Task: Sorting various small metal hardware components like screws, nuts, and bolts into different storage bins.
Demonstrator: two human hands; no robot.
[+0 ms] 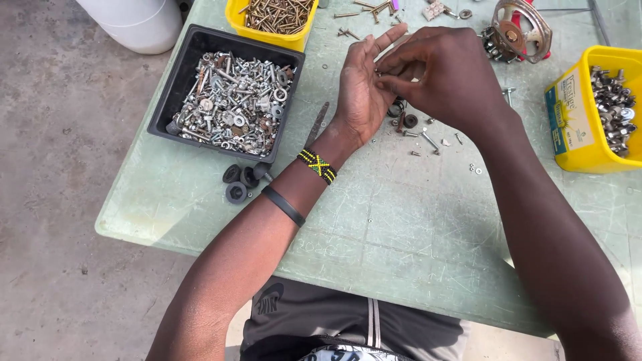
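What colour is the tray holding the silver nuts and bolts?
Black, seen clearly in the head view: the tray by the left hand.

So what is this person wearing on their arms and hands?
Both arms are bare, with no sleeves or gloves in view. The left hand has two bands at the wrist: a beaded bracelet in black, yellow and green, and further up the forearm a plain black band. The right hand and its arm show no bracelet, watch or ring.

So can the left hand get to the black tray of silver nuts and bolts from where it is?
Probably yes. The left hand is raised, palm open, just right of the black tray, whose top is open, with nothing between them.
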